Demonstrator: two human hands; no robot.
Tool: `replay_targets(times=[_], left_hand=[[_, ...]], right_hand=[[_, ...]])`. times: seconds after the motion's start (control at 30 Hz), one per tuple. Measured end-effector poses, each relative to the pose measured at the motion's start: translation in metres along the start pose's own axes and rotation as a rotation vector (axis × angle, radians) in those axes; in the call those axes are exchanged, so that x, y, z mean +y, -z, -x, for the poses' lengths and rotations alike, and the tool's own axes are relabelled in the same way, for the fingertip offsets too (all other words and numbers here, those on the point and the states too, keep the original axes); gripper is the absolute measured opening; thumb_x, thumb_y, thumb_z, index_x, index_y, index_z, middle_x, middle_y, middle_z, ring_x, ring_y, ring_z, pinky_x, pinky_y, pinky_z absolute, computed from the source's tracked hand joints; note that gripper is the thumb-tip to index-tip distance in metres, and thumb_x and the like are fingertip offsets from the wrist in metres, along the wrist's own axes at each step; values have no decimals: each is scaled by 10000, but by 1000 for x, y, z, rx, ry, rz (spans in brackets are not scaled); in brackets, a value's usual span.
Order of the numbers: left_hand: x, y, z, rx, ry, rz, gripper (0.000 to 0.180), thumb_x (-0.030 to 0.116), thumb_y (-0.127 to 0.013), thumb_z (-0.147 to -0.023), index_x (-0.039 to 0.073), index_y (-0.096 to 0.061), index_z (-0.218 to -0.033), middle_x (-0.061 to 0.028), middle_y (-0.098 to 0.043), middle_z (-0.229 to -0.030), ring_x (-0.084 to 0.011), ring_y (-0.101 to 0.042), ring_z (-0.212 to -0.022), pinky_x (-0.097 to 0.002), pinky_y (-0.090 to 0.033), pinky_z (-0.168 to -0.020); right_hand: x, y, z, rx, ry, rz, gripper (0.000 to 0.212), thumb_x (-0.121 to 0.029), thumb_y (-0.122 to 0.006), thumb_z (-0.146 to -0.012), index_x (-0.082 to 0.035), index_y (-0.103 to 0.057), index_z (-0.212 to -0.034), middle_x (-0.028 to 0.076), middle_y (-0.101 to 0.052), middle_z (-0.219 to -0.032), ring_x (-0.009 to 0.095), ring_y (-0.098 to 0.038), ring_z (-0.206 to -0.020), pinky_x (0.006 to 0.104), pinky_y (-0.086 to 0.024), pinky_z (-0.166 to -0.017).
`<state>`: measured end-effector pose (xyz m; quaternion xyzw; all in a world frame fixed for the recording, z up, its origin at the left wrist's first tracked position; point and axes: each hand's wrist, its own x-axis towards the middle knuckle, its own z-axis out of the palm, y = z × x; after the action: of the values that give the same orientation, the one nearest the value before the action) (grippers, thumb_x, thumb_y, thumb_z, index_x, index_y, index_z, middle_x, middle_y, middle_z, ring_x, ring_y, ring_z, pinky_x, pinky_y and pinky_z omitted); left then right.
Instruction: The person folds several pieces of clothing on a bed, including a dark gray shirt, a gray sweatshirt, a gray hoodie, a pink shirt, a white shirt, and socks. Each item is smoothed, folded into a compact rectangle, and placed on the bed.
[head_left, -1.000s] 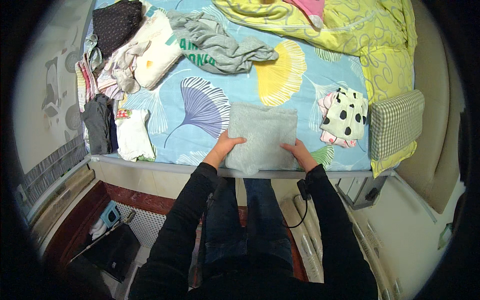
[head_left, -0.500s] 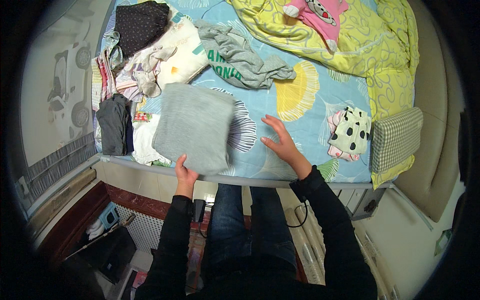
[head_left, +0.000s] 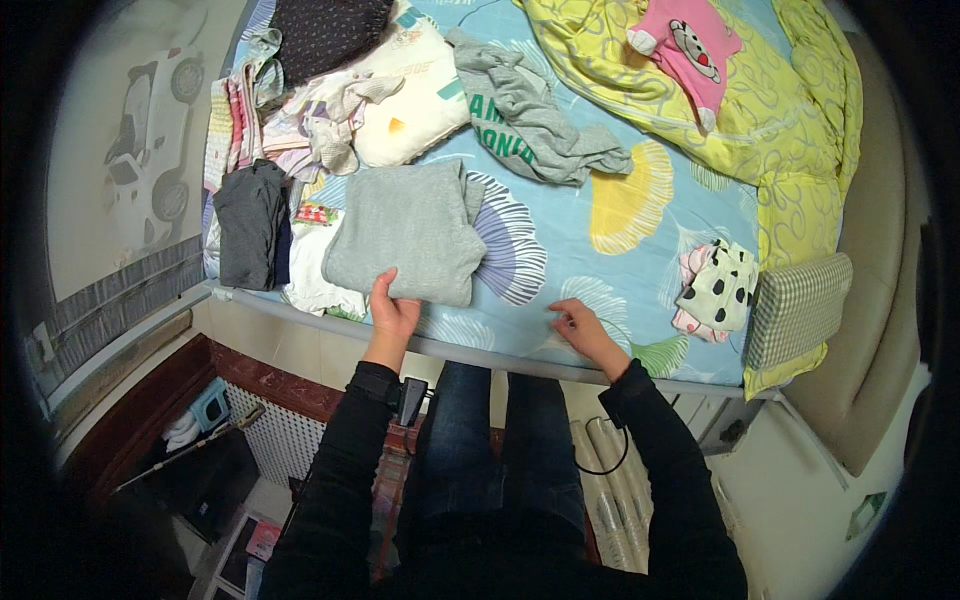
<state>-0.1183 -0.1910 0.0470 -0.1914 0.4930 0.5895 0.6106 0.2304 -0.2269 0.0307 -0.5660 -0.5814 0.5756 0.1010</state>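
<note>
My left hand (head_left: 394, 309) grips the near edge of a folded grey knit garment (head_left: 400, 225), thumb on top and the other fingers hidden beneath the cloth. The garment rests mostly on the blue patterned bed sheet (head_left: 440, 325), with an uneven flap along its right side. My right hand (head_left: 587, 331) is empty, its fingers loosely bent and apart, just above the sheet near the bed's front edge. Behind the folded garment lies a crumpled grey top with green lettering (head_left: 525, 120).
Dark grey folded trousers (head_left: 250, 225) and a white garment (head_left: 312, 272) lie left. Patterned clothes (head_left: 330, 110) and a black dotted garment (head_left: 330, 35) are piled farther back. At right are a spotted folded garment (head_left: 722, 285), a checked pillow (head_left: 800, 308) and a yellow quilt (head_left: 800, 150).
The blurred grey garment has settled flatter, still in my left hand. My right hand has drawn back toward the bed's near edge, its fingers more bent. The whole view has shifted slightly.
</note>
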Motion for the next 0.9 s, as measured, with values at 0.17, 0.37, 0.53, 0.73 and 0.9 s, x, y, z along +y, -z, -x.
replay_targets(times=[0.17,0.37,0.53,0.73,0.9], left_hand=[[59,-30,7,-198,-42,24,442,162,-591,-763,26,-492,-1172,-117,-555,-1182,-292,-515,-1110,-448,-375,-997],[144,-46,9,-323,-255,-74,492,201,-568,-749,9,-488,-1195,-129,-537,-1206,-302,-483,-1147,-462,-331,-1026],[245,-16,9,-333,-526,-24,524,235,-563,-731,-1,-492,-1193,-135,-531,-1216,-313,-479,-1138,-467,-326,-1023],[315,76,-29,54,-603,-69,498,229,-551,-764,11,-489,-1208,-132,-526,-1226,-299,-482,-1143,-449,-359,-1007],[303,124,-66,338,-366,-292,419,167,-548,-873,9,-453,-1250,-158,-507,-1216,-319,-519,-1078,-490,-434,-907]], right_hand=[[-7,5,-10,22,-58,56,289,-110,-645,-773,-44,-618,-1053,145,-581,-940,252,-586,-743,330,-482,-696],[-17,4,-20,-18,-98,70,290,-120,-632,-779,-36,-619,-1056,154,-615,-978,263,-597,-762,334,-489,-709],[-12,-1,-21,-78,-94,115,294,-130,-619,-786,-16,-613,-1057,159,-630,-984,286,-611,-817,349,-493,-731],[0,-7,-23,-94,-101,191,307,-120,-611,-786,-27,-610,-1078,140,-642,-958,257,-620,-785,341,-496,-709],[5,-2,-22,-81,-91,212,292,-112,-598,-788,-25,-612,-1067,143,-641,-944,259,-620,-768,344,-495,-704]])
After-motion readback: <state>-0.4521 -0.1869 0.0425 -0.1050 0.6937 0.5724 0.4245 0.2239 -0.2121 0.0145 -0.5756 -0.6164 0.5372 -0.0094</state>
